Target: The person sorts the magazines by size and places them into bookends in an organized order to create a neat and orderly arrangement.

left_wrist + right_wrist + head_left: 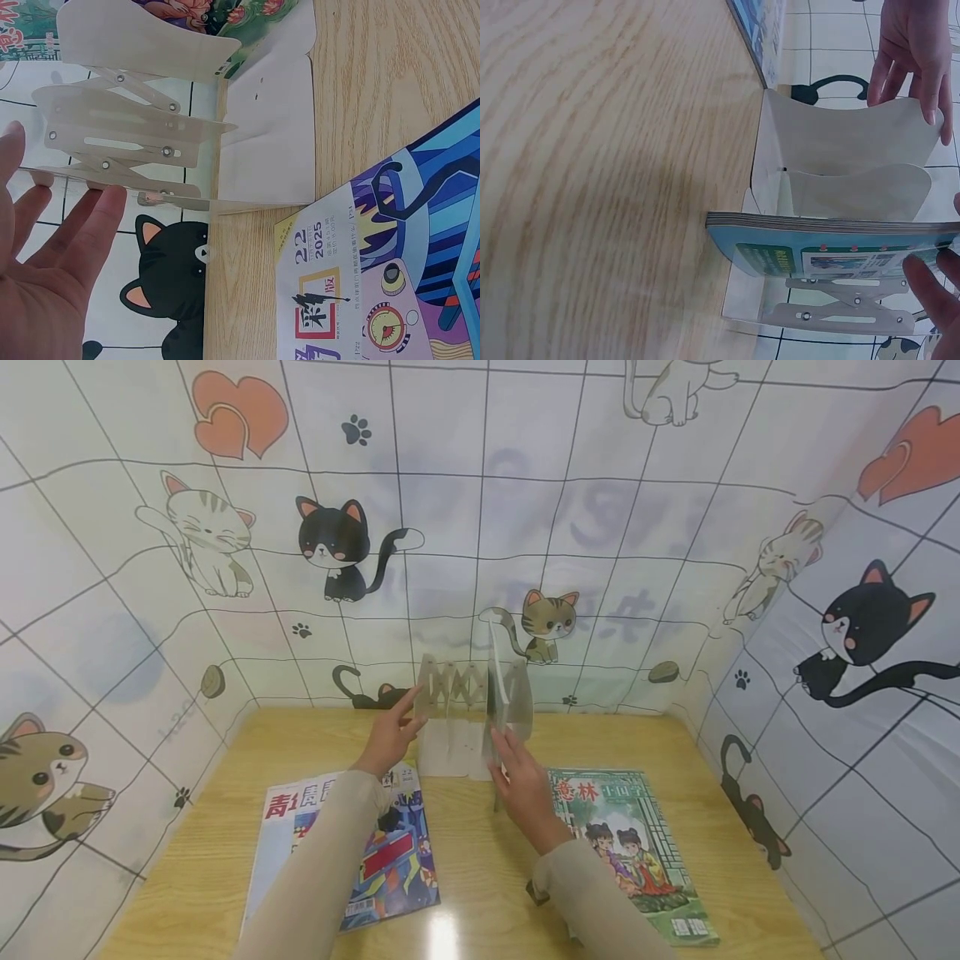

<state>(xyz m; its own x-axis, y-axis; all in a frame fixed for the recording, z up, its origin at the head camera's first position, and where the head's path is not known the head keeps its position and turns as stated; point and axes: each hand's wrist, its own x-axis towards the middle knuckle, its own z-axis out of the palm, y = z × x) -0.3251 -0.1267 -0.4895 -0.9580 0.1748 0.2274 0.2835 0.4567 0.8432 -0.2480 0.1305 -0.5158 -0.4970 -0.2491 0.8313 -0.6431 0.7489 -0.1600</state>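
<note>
A white expandable book rack [442, 752] with upright plates and crossed slats stands at the back of the table. My left hand [388, 733] holds its left end plate by the edge, fingertips [112, 201] against the outer face and another digit over the inner side. My right hand [527, 789] grips an upright magazine [832, 251] among the plates, toward the rack's right side. The thumb lies on its blue-green cover and another finger shows at the far side. In the left wrist view, the magazine's illustrated cover [176, 9] is partly hidden by a plate.
Several overlapping magazines [397, 847] lie at the left of the wooden table [465, 835]. A green-covered magazine [637, 852] lies at the right, partly under my right sleeve. A small dark object [536, 892] sits beside that sleeve. Cat-printed cloth [450, 527] surrounds the table's back and sides.
</note>
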